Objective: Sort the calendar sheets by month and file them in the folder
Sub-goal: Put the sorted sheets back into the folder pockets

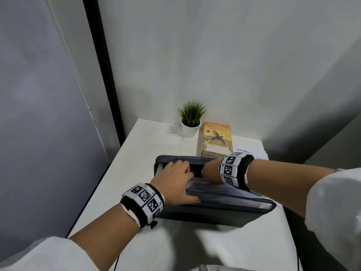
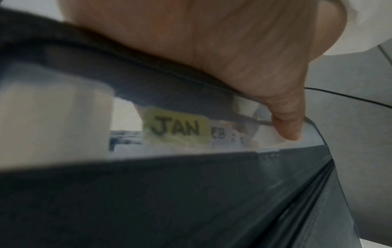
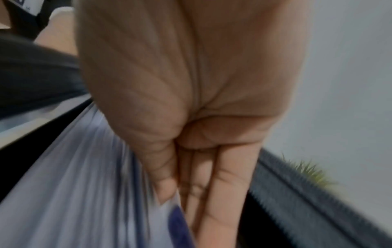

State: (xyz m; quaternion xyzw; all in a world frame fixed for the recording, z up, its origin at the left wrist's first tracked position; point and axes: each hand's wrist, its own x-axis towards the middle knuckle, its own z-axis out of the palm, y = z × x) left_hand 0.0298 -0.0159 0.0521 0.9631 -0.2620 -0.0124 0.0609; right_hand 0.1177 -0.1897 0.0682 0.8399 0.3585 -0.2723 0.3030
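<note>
A dark grey accordion folder [image 1: 214, 212] lies open on the white table [image 1: 136, 153]. My left hand [image 1: 175, 178] grips the bundle of pale dividers [image 1: 224, 189], fingers curled over their top and thumb along the front. In the left wrist view the thumb [image 2: 286, 124] presses beside a yellow JAN tab [image 2: 176, 128]. My right hand [image 1: 210, 170] reaches down into the rear pockets. In the right wrist view its fingers [image 3: 214, 193] point straight down and, with the thumb, pinch a white sheet [image 3: 169, 216] with a dark blue edge. Loose calendar sheets [image 1: 252, 151], NOVEMBER on top, lie at the back right.
A book [image 1: 215, 138] lies behind the folder, next to a small potted plant [image 1: 190, 120] by the wall. Walls close in behind and on the left. The table's edge runs along the right, just past the loose sheets.
</note>
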